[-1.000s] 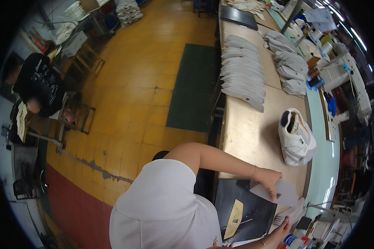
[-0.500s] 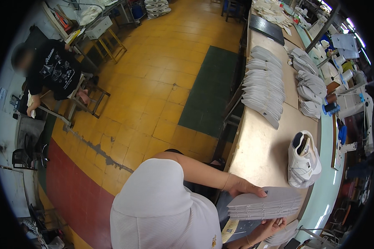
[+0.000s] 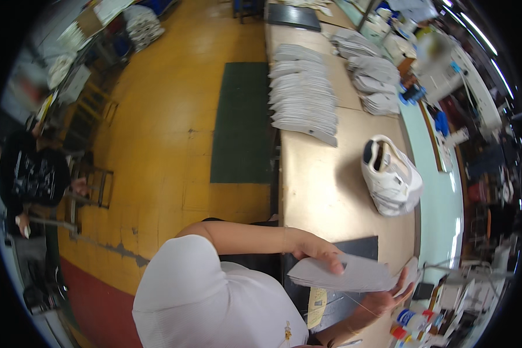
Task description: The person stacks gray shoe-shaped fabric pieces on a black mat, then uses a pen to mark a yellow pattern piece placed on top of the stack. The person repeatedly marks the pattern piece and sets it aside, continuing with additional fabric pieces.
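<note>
My left hand (image 3: 318, 250) is closed on a stack of thin grey shoe pieces (image 3: 354, 272), its thumb pressed on the top piece. The stack is tilted above a dark board (image 3: 362, 248) on the workbench. Beside the stack's right end is my right hand (image 3: 384, 298), palm up with fingers spread; whether they touch the stack I cannot tell. A thin pale thread-like line runs between the stack and the right hand. Under the stack, a yellowish marked card (image 3: 317, 306) lies on the board. Past the hands, a white sneaker (image 3: 390, 177) stands on the bench.
A long row of grey pieces (image 3: 303, 95) lies along the bench, with smaller piles (image 3: 374, 75) to its right. Bottles (image 3: 410, 319) stand near my right hand. Sewing machines (image 3: 464, 81) line the right side. A co-worker in black (image 3: 33, 174) sits at the left.
The view has swung, so the bench appears further left. The stack's layers look more closed together, and my right hand has moved from under it to its right end, fingers spreading.
</note>
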`<state>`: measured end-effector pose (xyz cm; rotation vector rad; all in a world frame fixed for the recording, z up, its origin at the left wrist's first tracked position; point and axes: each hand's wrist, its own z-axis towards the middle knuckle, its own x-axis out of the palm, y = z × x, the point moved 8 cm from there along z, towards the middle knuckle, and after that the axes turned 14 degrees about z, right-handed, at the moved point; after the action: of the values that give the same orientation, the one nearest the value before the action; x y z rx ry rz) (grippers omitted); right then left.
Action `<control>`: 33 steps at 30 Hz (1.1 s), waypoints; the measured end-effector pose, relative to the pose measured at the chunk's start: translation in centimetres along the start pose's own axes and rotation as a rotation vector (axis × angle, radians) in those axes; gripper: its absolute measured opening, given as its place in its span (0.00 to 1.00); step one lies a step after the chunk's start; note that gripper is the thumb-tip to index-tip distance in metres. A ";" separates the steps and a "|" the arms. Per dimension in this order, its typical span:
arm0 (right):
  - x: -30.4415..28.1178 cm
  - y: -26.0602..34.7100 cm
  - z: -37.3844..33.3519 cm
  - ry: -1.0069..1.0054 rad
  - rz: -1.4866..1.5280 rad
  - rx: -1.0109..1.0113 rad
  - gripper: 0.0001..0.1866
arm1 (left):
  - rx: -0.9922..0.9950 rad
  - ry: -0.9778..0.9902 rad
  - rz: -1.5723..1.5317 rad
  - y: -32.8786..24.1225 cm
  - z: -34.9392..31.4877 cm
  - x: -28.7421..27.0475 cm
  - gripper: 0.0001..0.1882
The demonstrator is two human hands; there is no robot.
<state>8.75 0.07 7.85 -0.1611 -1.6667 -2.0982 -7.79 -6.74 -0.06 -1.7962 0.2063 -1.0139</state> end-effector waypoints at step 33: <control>-3.4 5.4 -10.1 0.003 0.264 -0.164 0.57 | 0.007 -0.117 0.555 -3.4 4.7 0.4 0.46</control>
<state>15.92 -9.50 8.83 -0.4067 -1.3855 -2.0291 -5.23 -2.16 2.42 -1.6494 0.5891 -0.5119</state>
